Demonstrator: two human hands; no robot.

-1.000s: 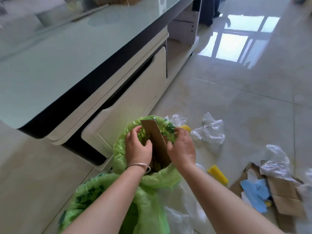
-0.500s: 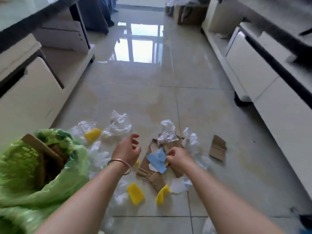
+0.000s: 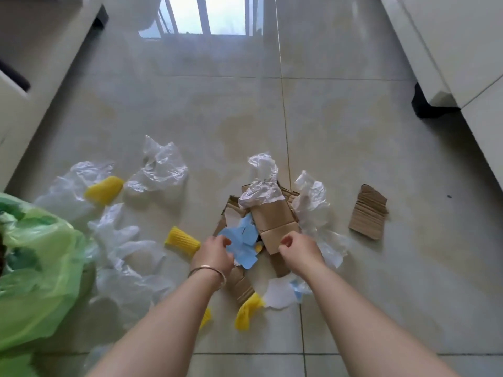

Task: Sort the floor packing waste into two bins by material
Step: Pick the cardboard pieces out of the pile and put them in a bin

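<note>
Our left hand (image 3: pixel 213 253), a thin metal bangle (image 3: pixel 208 271) on its wrist, rests with curled fingers on the torn light-blue paper sheet (image 3: pixel 243 242); whether it pinches the sheet we cannot tell. Our right hand (image 3: pixel 298 250) pinches the near edge of the folded brown cardboard flap (image 3: pixel 276 223). Both lie in a heap of cardboard scraps on the glossy beige tiled floor (image 3: pixel 190 110), under crumpled clear plastic film (image 3: pixel 261 183). Yellow ribbed foam sleeves (image 3: pixel 181 240) and more clear plastic bags (image 3: pixel 159 165) lie scattered to the left. A lone corrugated cardboard piece (image 3: pixel 368 212) sits well apart on the right. The bin lined with a green plastic bag (image 3: pixel 35 268) stands at the left edge. White cabinets (image 3: pixel 462 50) flank both sides of the floor, which reflects a window.
</note>
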